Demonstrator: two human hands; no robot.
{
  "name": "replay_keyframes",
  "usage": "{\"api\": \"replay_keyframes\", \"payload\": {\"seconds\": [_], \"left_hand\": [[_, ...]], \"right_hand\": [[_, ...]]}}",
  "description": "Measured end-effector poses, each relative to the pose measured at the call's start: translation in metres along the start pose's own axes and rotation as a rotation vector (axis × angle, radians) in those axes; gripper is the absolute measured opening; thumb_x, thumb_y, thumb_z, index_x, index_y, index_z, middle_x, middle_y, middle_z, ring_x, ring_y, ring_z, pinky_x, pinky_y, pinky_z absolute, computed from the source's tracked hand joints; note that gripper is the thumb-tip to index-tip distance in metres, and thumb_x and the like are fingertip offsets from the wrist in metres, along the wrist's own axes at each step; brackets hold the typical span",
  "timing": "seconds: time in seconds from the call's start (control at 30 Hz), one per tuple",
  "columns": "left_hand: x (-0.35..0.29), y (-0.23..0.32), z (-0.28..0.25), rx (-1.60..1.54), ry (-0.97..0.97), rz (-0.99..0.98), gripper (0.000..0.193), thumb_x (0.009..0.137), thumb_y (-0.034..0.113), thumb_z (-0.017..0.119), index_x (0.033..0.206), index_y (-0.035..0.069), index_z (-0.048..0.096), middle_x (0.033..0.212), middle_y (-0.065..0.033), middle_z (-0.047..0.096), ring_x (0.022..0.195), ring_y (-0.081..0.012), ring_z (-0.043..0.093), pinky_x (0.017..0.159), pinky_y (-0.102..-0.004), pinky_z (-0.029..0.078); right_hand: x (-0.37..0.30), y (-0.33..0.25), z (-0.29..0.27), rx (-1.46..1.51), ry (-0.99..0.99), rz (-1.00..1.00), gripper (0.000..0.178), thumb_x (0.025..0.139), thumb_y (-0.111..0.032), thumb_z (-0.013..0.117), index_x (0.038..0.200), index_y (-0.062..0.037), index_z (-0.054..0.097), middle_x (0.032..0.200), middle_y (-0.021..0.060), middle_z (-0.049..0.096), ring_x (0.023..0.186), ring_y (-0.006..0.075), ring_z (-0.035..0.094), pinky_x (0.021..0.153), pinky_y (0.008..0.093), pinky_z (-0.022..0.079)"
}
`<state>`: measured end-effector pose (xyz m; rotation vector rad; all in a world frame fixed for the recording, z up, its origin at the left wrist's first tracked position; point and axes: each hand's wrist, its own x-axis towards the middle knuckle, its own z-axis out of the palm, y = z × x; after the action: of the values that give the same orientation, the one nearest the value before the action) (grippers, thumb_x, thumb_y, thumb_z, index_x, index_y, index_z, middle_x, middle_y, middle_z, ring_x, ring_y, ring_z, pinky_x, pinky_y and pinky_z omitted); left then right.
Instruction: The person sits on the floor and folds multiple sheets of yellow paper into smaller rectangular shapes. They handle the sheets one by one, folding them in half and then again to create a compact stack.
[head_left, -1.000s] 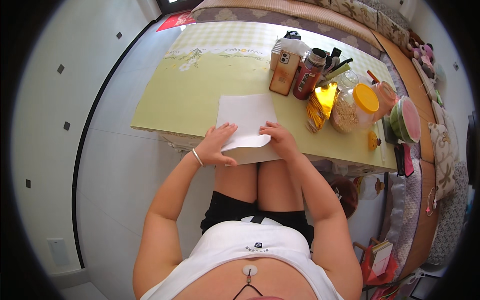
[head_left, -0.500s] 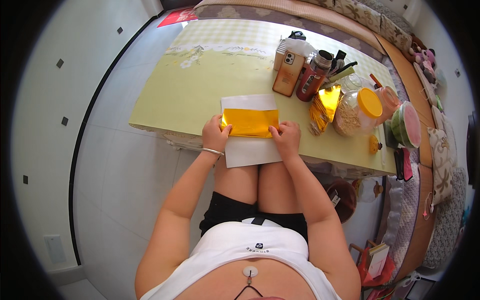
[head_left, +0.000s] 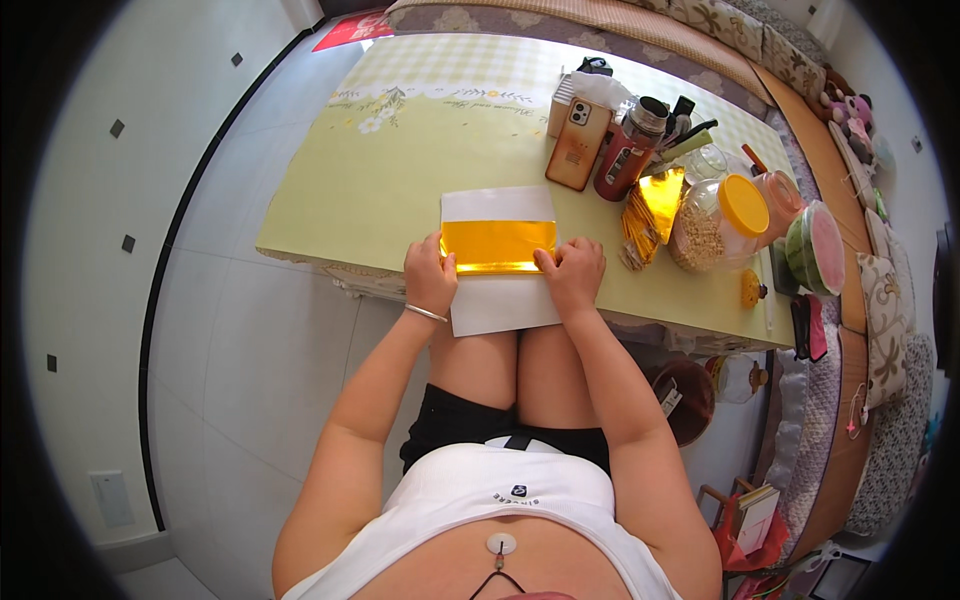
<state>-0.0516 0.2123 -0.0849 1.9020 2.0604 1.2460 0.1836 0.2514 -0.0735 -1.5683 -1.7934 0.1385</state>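
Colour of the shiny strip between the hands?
Gold; the strip shows best in the head view, between the left hand and right hand.

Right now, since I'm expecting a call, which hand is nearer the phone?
Right. The right hand is at the right end of the gold sheet, directly on the near side of the phone; the left hand, at the other end, is farther off, leftward.

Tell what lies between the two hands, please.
In the head view, a gold sheet spans from the left hand to the right hand, over white paper.
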Motion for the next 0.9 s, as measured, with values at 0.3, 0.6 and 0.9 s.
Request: {"api": "replay_keyframes", "payload": {"seconds": [0.3, 0.6, 0.9], "left_hand": [[-0.003, 0.002, -0.001, 0.094, 0.037, 0.123, 0.039, 0.078, 0.000, 0.068, 0.116, 0.000, 0.060, 0.093, -0.0166, 0.061, 0.089, -0.0338, 0.057, 0.081, -0.0438, 0.048], [0.015, -0.004, -0.003, 0.215, -0.471, 0.689, 0.045, 0.085, 0.013, 0.060, 0.130, 0.009, 0.062, 0.144, -0.0211, 0.050, 0.137, -0.0388, 0.043, 0.112, -0.0465, 0.037], [-0.014, 0.000, -0.047, 0.420, -0.730, 0.557, 0.097, 0.086, 0.071, 0.048, 0.158, 0.012, 0.021, 0.166, -0.0160, 0.007, 0.153, -0.0321, 0.006, 0.120, -0.0558, 0.003]], "right_hand": [[0.001, -0.001, 0.000, -0.059, -0.008, -0.020, 0.035, 0.075, -0.034, 0.080, 0.061, -0.0055, 0.064, 0.088, 0.0080, 0.060, 0.098, 0.0312, 0.053, 0.085, 0.0441, 0.042], [0.008, -0.015, -0.004, -0.334, -0.043, -0.233, 0.052, 0.079, -0.037, 0.076, 0.116, -0.0037, 0.063, 0.123, 0.0144, 0.058, 0.121, 0.0335, 0.051, 0.104, 0.0445, 0.038], [-0.039, -0.009, -0.012, -0.194, -0.523, -0.530, 0.087, 0.089, -0.055, 0.059, 0.153, -0.0031, 0.031, 0.160, 0.0157, 0.028, 0.150, 0.0283, 0.025, 0.122, 0.0453, 0.016]]}}
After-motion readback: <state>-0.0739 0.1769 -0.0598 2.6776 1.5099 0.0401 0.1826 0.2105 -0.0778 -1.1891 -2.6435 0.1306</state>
